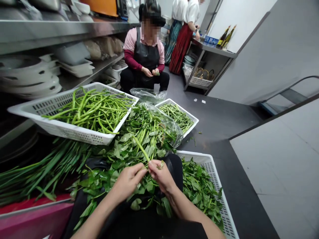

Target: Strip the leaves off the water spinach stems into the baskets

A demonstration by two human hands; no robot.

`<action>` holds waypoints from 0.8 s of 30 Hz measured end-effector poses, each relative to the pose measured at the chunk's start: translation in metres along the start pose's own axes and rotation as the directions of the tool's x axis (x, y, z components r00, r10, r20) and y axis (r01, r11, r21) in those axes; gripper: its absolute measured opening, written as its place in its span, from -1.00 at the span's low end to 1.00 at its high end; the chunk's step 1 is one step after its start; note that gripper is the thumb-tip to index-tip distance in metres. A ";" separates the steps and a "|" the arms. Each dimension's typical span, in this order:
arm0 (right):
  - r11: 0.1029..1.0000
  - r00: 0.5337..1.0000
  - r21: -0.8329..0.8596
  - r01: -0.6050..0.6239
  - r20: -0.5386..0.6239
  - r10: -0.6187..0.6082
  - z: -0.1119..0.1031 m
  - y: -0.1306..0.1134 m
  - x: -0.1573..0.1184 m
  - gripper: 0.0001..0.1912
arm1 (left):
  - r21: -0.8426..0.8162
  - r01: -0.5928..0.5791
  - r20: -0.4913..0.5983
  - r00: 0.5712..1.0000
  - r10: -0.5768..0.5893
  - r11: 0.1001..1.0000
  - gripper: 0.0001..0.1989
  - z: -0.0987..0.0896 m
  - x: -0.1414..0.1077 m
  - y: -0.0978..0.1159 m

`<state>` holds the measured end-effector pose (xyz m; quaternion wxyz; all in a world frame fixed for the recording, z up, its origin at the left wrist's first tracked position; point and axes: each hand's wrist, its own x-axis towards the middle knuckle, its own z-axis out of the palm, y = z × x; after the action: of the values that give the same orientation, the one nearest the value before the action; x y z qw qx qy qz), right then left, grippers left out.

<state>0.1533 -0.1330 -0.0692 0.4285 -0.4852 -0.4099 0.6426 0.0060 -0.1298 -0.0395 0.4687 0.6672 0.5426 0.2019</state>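
Both my hands meet over a heap of leafy greens in front of me. A thick pale green stem slants up and left from between them. My left hand is closed at the stem's lower end. My right hand pinches the same stem beside it, with a small pale green scrap at its fingers. Plain green stems lie in the white basket at the left. Loose leaves fill another white basket at the lower right.
A person sits opposite, hands together. Beyond the heap stands a smaller white basket of cut stems. Long green leaves lie at the left, below steel shelving. Two people stand by a steel table at the back.
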 end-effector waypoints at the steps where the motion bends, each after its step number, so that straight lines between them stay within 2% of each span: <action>1: 0.999 1.000 -0.036 0.009 -0.004 -0.009 -0.002 0.000 -0.001 -0.50 | -0.005 0.036 -0.068 0.997 -0.036 0.999 -0.60 -0.009 0.004 -0.007; 3: 0.989 0.998 -0.141 0.046 -0.027 -0.051 -0.006 -0.001 -0.005 -0.53 | 0.067 0.122 -0.263 0.959 -0.100 0.990 -0.61 -0.033 0.012 -0.021; 5: 0.951 0.992 -0.292 0.104 -0.041 -0.121 -0.007 0.000 -0.011 -0.56 | 0.201 0.178 -0.470 0.880 -0.064 0.963 -0.66 -0.053 0.016 -0.029; 6: 0.912 0.985 -0.384 0.148 -0.030 -0.173 -0.005 0.002 -0.014 -0.57 | 0.228 0.179 -0.529 0.848 -0.032 0.957 -0.65 -0.056 0.016 -0.030; 7: 0.858 0.974 -0.474 0.199 -0.002 -0.227 -0.002 0.004 -0.016 -0.59 | 0.205 0.156 -0.535 0.845 -0.023 0.966 -0.62 -0.055 0.016 -0.029; 9: 0.741 0.952 -0.605 0.291 0.105 -0.289 0.006 0.010 -0.018 -0.62 | -0.012 0.100 -0.415 0.905 -0.096 0.995 -0.58 -0.039 0.013 -0.026; 10: 0.712 0.949 -0.630 0.310 0.160 -0.272 0.009 0.013 -0.018 -0.64 | -0.162 0.096 -0.333 0.932 -0.146 0.982 -0.59 -0.027 0.012 -0.025; 11: 0.724 0.954 -0.622 0.299 0.197 -0.225 0.012 0.015 -0.017 -0.66 | -0.293 0.103 -0.271 0.944 -0.186 0.951 -0.62 -0.015 0.012 -0.025; 13: 0.848 0.977 -0.503 0.168 0.200 -0.075 0.015 0.017 -0.010 -0.67 | -0.432 0.092 -0.265 0.938 -0.224 0.897 -0.70 0.005 0.011 -0.027; 14: 0.913 0.982 -0.403 0.065 0.187 0.013 0.015 0.017 -0.005 -0.63 | -0.426 0.065 -0.310 0.927 -0.214 0.902 -0.74 0.011 0.010 -0.029; 16: 0.972 0.974 -0.203 -0.117 0.168 0.152 0.018 0.015 0.005 -0.54 | -0.276 0.006 -0.387 0.914 -0.117 0.961 -0.82 0.015 0.005 -0.032; 18: 0.978 0.967 -0.069 -0.194 0.157 0.203 0.024 0.013 0.014 -0.52 | -0.040 -0.069 -0.405 0.913 0.047 0.997 -0.87 0.014 -0.003 -0.032; 20: 0.977 0.972 0.063 -0.202 0.136 0.192 0.034 0.012 0.022 -0.51 | 0.136 -0.125 -0.372 0.913 0.168 0.983 -0.88 0.013 -0.013 -0.032; 22: 0.951 0.981 0.247 -0.187 0.096 0.168 0.046 0.013 0.028 -0.51 | 0.167 -0.092 -0.367 0.918 0.148 0.982 -0.88 0.015 -0.022 -0.031; 24: 0.882 0.980 0.430 -0.195 0.048 0.193 0.056 0.014 0.037 -0.53 | 0.120 0.003 -0.372 0.927 0.042 0.993 -0.83 0.018 -0.026 -0.031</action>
<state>0.0907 -0.1085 -0.0813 0.4582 -0.4154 -0.2072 0.7580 -0.0054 -0.1614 -0.0679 0.3145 0.6486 0.6261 0.2974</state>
